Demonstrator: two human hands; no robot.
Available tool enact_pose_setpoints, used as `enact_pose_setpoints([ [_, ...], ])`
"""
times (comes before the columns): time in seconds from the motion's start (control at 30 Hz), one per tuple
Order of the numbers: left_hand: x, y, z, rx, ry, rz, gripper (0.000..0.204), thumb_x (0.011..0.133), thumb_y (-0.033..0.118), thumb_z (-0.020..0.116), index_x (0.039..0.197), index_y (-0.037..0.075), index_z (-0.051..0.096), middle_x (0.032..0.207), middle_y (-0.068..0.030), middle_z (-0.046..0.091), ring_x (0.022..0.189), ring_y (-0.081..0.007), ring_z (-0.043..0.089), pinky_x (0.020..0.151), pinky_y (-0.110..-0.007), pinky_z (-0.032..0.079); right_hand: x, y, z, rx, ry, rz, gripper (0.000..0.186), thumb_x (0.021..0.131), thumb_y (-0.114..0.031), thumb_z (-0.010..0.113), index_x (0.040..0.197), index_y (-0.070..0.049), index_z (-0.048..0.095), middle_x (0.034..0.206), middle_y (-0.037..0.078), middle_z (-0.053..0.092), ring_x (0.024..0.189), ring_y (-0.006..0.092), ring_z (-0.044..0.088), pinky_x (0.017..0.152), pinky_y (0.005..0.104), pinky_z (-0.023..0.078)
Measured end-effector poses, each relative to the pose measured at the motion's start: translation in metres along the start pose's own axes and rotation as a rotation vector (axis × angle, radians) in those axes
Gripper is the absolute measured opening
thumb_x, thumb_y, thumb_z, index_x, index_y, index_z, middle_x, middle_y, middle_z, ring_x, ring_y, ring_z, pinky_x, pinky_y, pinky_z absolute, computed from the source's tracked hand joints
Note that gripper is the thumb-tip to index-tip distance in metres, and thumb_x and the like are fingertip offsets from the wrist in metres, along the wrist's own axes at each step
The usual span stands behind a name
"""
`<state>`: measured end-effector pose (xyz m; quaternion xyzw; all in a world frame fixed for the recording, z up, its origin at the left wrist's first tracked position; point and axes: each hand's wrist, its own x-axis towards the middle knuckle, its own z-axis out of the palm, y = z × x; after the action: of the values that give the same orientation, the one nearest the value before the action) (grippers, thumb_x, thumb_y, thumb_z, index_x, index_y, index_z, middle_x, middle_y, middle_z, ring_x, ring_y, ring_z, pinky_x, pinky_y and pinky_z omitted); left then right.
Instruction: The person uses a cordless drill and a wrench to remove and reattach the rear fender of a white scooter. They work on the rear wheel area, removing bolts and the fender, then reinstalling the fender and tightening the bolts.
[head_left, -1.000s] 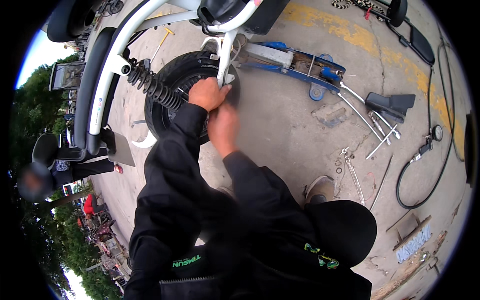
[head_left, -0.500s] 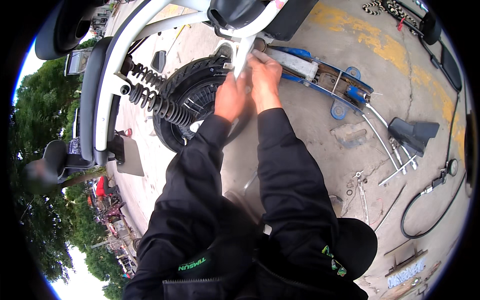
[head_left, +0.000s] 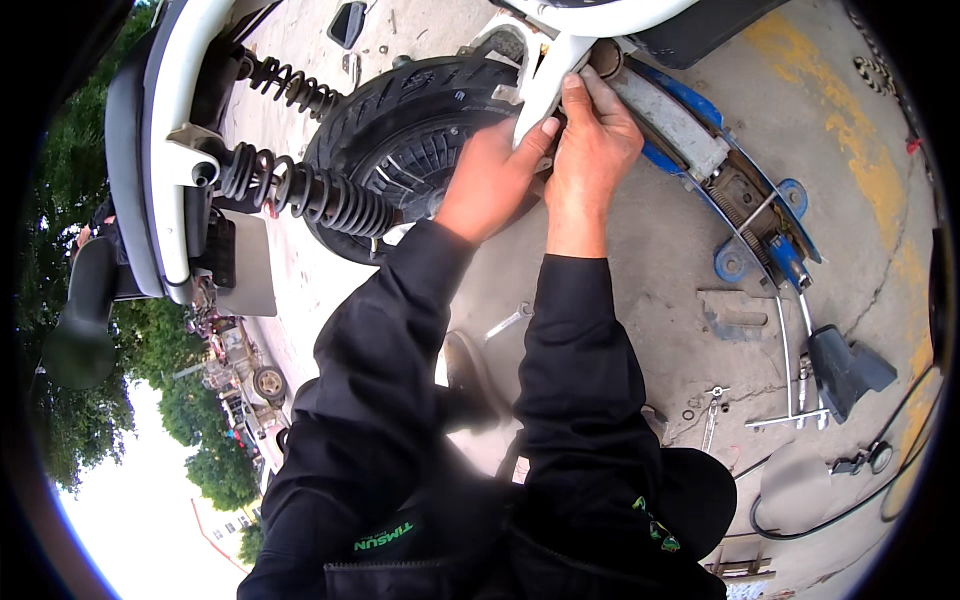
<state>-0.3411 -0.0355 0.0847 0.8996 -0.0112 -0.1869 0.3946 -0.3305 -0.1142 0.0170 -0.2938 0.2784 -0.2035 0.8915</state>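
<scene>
My left hand (head_left: 488,182) is closed at the lower end of a white frame bracket (head_left: 548,85), its thumb pressed along the bracket and the other fingers hidden behind it. Close against the right side of that bracket, my right hand (head_left: 592,160) is closed with its fingertips pinched together. Anything small between those fingertips is hidden. Just left of the hands lies a black-tyred wheel (head_left: 350,145) with a ribbed dark hub (head_left: 425,170). A coil-spring shock absorber (head_left: 320,195) runs from the white frame (head_left: 175,100) toward the hub.
A blue floor jack (head_left: 735,262) reaches under the frame on the right. On the concrete lie a wrench (head_left: 508,320) near my shoe (head_left: 470,375), another wrench (head_left: 711,425), a black plastic part (head_left: 845,372) and a hose with a gauge (head_left: 878,458).
The view has shifted, so frame, wheel and hands appear larger and the hands farther right. Both hands remain at the white bracket; the left thumb now lies nearer the right hand.
</scene>
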Motion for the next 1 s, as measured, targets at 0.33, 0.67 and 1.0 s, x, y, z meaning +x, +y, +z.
enact_pose_setpoints([
  [0.33,0.000,-0.014,0.011,0.384,0.209,0.165,0.047,0.097,0.039,0.059,0.109,-0.007,0.060,0.081,-0.0223,0.069,0.076,-0.0312,0.069,0.070,-0.040,0.054,0.005,0.007,-0.007,-0.030,-0.052,-0.134,0.030,0.086,-0.004,0.073,0.110,0.013,0.068,0.097,0.014,0.073,0.084,0.0135,0.065,0.078,0.0255,0.053],
  [0.67,0.011,-0.020,-0.006,0.748,0.154,0.308,0.046,0.100,0.035,0.054,0.115,-0.008,0.051,0.082,-0.0330,0.064,0.083,-0.0486,0.066,0.071,-0.052,0.052,0.009,0.006,-0.003,-0.097,-0.061,-0.221,0.028,0.084,-0.008,0.071,0.102,0.013,0.070,0.091,0.018,0.074,0.076,0.0185,0.070,0.073,0.0317,0.055],
  [1.0,0.016,-0.043,-0.002,0.604,0.181,0.367,0.045,0.101,0.041,0.050,0.113,-0.002,0.057,0.094,-0.0332,0.066,0.095,-0.0519,0.062,0.076,-0.055,0.049,-0.004,0.014,0.002,0.322,-0.061,0.034,0.030,0.089,-0.002,0.066,0.116,0.010,0.066,0.101,0.012,0.071,0.086,0.0153,0.065,0.076,0.0290,0.052],
])
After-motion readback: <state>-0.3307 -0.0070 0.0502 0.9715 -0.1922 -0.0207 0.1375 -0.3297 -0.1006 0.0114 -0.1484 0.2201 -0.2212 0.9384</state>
